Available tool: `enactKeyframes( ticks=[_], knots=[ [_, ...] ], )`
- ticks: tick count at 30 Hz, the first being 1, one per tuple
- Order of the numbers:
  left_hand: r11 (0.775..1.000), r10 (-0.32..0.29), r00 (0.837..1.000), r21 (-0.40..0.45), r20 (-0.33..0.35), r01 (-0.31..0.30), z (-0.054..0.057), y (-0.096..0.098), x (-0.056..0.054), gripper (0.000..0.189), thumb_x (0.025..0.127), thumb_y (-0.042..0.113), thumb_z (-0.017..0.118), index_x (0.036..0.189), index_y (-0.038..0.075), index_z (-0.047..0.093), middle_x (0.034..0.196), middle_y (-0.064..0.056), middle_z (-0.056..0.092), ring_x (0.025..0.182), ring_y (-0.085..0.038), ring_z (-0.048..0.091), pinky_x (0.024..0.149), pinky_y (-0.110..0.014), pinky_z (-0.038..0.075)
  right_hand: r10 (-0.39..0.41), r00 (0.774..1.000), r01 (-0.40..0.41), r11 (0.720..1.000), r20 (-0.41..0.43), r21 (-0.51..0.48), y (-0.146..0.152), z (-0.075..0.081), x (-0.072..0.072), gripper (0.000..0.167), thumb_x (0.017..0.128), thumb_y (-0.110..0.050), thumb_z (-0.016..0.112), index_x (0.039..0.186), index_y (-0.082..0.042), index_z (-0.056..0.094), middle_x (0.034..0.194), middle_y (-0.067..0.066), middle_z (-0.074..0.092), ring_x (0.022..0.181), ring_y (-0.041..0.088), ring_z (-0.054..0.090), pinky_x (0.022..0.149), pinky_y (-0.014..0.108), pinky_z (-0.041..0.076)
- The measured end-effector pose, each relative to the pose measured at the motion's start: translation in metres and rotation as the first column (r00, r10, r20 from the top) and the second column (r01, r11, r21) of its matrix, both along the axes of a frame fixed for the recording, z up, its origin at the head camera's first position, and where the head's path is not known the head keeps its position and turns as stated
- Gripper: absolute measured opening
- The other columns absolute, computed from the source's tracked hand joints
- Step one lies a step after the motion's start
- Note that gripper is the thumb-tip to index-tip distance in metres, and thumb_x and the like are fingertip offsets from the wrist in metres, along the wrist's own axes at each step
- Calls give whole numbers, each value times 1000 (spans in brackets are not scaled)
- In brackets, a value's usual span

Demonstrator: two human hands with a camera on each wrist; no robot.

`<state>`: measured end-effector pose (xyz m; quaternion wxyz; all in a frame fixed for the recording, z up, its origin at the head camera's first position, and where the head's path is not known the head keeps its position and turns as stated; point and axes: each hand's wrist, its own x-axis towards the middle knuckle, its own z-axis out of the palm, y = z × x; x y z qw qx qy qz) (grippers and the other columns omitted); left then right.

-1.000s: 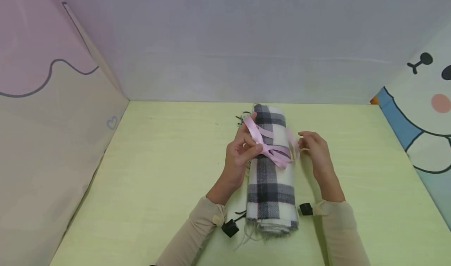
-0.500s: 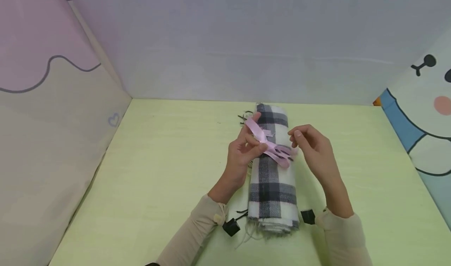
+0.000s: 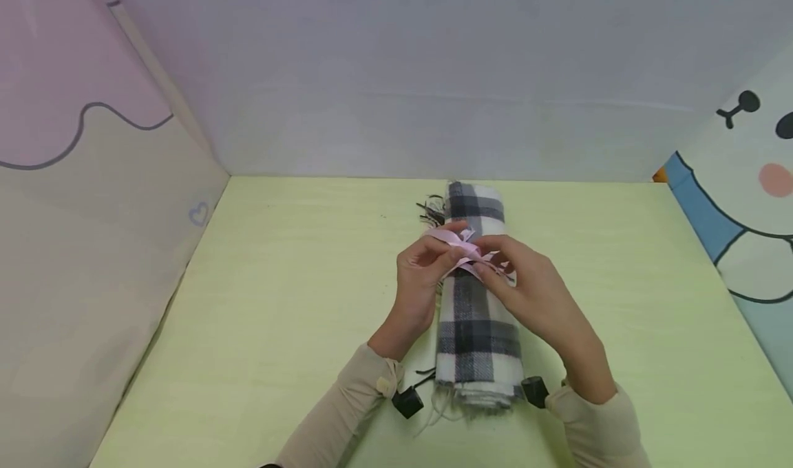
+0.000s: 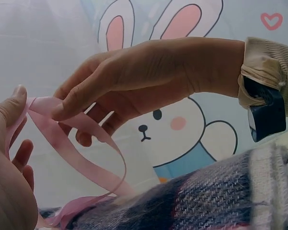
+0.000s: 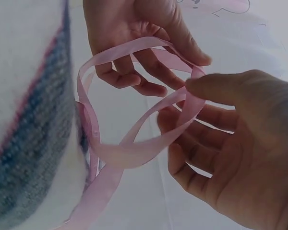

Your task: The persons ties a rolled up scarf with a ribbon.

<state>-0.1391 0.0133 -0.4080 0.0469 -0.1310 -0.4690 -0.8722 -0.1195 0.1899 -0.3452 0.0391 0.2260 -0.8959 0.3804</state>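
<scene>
A rolled plaid scarf (image 3: 476,330) in grey, black and white, with fringe, lies lengthwise on the table. Pink satin ribbon (image 5: 134,154) passes round its upper half and rises in loops above it. My left hand (image 3: 416,275) pinches the ribbon between thumb and fingers over the scarf. From the other side my right hand (image 3: 534,285) pinches the ribbon too, its thumb close to the left thumb. Loops hang beneath both hands in the right wrist view. In the head view, fingers cover much of the spot where the ribbon strands meet.
The pale yellow-green table (image 3: 297,303) extends to both sides of the scarf. A pale fabric wall (image 3: 384,76) rises at the back, and another with cartoon prints stands at the right. Small black devices (image 3: 407,402) sit at both sleeve cuffs.
My right hand has come leftward from beside the scarf to above it and now pinches the ribbon. The left hand has kept its hold, and the ribbon's upper loop has dropped lower.
</scene>
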Motion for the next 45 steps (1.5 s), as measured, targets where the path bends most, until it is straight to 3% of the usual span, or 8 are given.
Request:
enactKeyframes(
  ticks=[5,14,21,26,31,35,45],
  knots=[
    [1000,24,1000,14,-4,-24,-5,2,0,9,89,29,82,88,23,76,119,1,75,123,-23,67,88,-25,58,-12,1000,11,1000,-28,-21,0,-2,2,30,101,-5,67,129,-16,66,105,1,77,83,12,64,72,33,50],
    [1000,21,999,15,32,-21,-9,5,4,11,89,30,81,95,25,73,106,5,79,107,-12,74,81,-24,57,16,1000,-15,998,17,-56,0,-4,3,22,103,-4,61,120,-14,71,95,1,75,75,8,55,65,26,45],
    [998,60,997,12,44,-60,-8,7,5,16,94,7,76,96,22,70,95,8,79,92,-7,74,78,-22,57,46,997,-43,998,69,-39,1,-4,3,20,106,-15,61,126,-15,67,102,0,77,80,8,59,69,28,47],
    [995,99,992,-26,82,-98,-5,7,5,27,95,-5,70,95,22,67,91,12,78,87,-5,72,76,-22,56,13,993,-11,1000,114,-21,-1,-1,5,13,107,-19,61,118,-14,61,105,1,78,89,14,65,75,31,49],
    [993,115,986,-38,119,-111,-3,7,6,21,94,1,75,94,20,66,93,10,78,85,-5,69,75,-22,55,-4,995,4,1000,105,1,-1,-3,4,10,108,-21,60,112,-14,65,101,0,76,93,14,66,83,37,52],
    [994,108,984,-19,144,-107,-3,7,6,19,92,9,80,95,19,65,94,7,78,83,-7,69,74,-22,56,-8,997,9,1000,71,-6,0,-4,3,11,108,-20,60,108,-13,68,93,0,73,82,10,60,76,31,48],
    [994,104,982,-43,159,-98,-4,6,6,23,93,-1,75,92,19,65,88,11,75,82,-5,69,73,-21,55,-4,999,5,1000,35,-23,2,-5,3,8,106,-17,62,105,-13,69,87,-1,69,76,8,54,72,26,43]
  ],
)
